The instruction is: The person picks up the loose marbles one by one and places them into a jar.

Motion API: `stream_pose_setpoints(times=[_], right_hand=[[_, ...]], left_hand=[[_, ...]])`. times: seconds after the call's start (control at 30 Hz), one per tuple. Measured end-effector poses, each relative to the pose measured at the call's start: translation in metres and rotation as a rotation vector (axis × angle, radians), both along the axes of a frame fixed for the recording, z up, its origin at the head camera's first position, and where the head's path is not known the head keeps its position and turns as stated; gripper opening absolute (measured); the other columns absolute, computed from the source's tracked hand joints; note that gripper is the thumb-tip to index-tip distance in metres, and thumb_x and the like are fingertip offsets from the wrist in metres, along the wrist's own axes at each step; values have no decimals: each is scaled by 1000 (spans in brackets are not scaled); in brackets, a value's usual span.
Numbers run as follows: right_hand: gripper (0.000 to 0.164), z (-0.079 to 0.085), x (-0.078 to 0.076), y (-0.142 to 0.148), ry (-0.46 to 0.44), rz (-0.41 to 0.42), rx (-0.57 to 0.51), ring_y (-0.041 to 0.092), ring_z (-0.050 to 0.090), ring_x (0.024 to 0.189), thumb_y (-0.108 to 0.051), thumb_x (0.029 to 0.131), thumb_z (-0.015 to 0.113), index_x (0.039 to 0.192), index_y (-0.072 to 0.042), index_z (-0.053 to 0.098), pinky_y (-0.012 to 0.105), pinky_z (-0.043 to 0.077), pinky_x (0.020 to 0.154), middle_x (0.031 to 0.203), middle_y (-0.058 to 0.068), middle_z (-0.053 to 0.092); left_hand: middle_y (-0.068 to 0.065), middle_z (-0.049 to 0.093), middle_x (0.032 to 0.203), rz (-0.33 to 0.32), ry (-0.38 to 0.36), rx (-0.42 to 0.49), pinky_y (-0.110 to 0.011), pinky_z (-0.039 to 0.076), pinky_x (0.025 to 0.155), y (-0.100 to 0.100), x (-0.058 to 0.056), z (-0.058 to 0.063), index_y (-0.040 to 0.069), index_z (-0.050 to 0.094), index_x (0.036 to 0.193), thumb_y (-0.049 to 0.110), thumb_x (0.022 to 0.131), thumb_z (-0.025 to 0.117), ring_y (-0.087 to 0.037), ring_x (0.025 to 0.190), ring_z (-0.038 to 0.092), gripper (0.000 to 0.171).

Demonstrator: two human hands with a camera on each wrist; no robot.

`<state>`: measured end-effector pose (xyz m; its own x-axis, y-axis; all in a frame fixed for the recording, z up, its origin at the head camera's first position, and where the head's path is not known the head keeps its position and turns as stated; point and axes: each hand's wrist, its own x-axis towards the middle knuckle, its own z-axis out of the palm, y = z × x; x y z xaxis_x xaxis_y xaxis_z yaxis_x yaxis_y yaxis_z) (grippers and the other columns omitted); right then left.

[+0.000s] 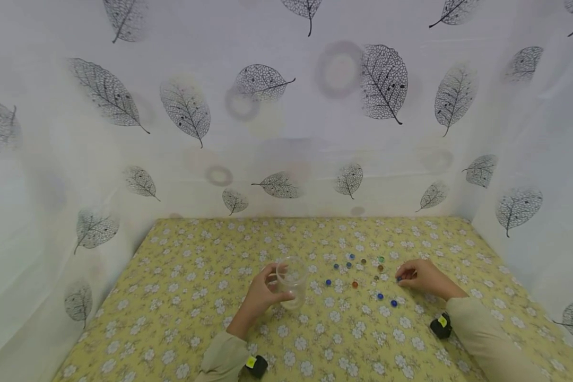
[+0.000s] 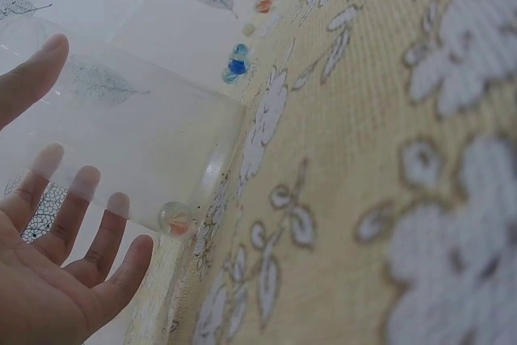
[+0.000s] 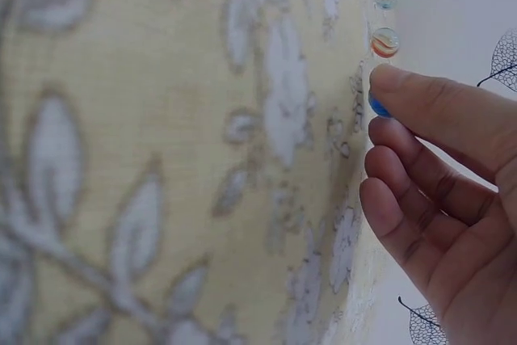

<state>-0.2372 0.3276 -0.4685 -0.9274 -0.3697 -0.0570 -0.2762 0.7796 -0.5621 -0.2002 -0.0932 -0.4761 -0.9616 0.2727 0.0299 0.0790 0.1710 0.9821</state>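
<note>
A clear cup (image 1: 293,281) stands upright on the cloth, and my left hand (image 1: 262,294) holds it from the left, thumb on the near side and fingers round the far side. In the left wrist view a clear marble with an orange swirl (image 2: 175,218) shows at the cup's base; whether it lies inside I cannot tell. Over on the right, my right hand (image 1: 422,277) pinches a blue marble (image 3: 377,106) between thumb and forefinger, at the cloth. The other fingers of that hand are curled. Loose marbles lie between the hands, among them an orange one (image 1: 355,285).
Two dark blue marbles (image 1: 393,303) lie nearest the right wrist. Several blue, amber and green marbles (image 1: 381,259) are scattered farther back. Yellow floral cloth (image 1: 196,297) covers the table. Pale leaf-print curtains (image 1: 286,138) enclose its back and sides.
</note>
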Motion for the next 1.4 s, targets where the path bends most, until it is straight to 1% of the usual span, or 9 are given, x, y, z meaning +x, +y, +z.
stream_pose_setpoints(times=[0.1,0.3,0.43,0.63,0.77,0.93,1.1,1.27,1.4], right_hand=[[11,6,2,0,30,-1,14,1,55,67,-11,82,71,92,-7,70,22,50,60,82,0,65],[13,16,0,-3,141,-8,44,1,56,71,-12,82,71,94,-5,70,22,52,64,86,1,67],[14,29,-1,-9,192,-11,27,2,55,70,-10,82,71,94,-3,70,22,52,64,85,2,66],[15,49,1,-19,236,-25,21,2,55,71,-9,83,70,96,-3,70,21,52,64,84,1,65],[15,60,0,-27,261,-24,11,2,55,72,-12,83,71,97,-6,70,21,52,65,86,1,66],[14,71,0,-40,297,-11,16,3,56,73,-12,83,71,97,-9,71,23,53,66,86,0,67],[15,80,1,-57,340,22,15,6,57,74,-10,82,71,97,-9,71,30,55,68,88,1,66],[16,87,3,-75,387,78,-20,7,57,75,-10,81,72,97,-11,71,30,55,69,91,0,66],[17,92,4,-91,428,123,-51,7,58,76,-11,80,73,97,-13,71,34,55,70,91,-1,67]], left_hand=[[-14,53,130,3,-3,0,-49,43,104,0,0,-1,7,50,130,15,74,81,-33,119,51,65],[-15,52,131,1,-6,3,-48,44,104,0,-1,-2,8,50,131,16,74,81,-32,120,51,65],[-15,52,132,3,-7,7,-48,44,104,0,-1,-2,10,51,131,15,73,81,-32,120,51,65],[-14,53,131,8,-12,7,-47,44,104,1,0,0,11,51,131,16,73,81,-32,120,51,65],[-14,53,131,6,-6,-2,-49,45,103,1,0,0,9,50,131,15,74,81,-33,121,50,66],[-14,52,131,9,-7,-8,-51,46,100,0,1,0,9,49,132,14,75,80,-35,121,50,65],[-15,52,131,9,-12,-2,-51,46,100,1,2,1,8,49,132,14,75,80,-36,122,50,65],[-15,52,131,5,-10,0,-51,47,99,1,2,1,8,49,132,14,76,79,-36,122,50,65],[-15,52,131,6,-6,0,-50,47,99,1,2,0,8,49,133,14,75,80,-36,121,50,65]])
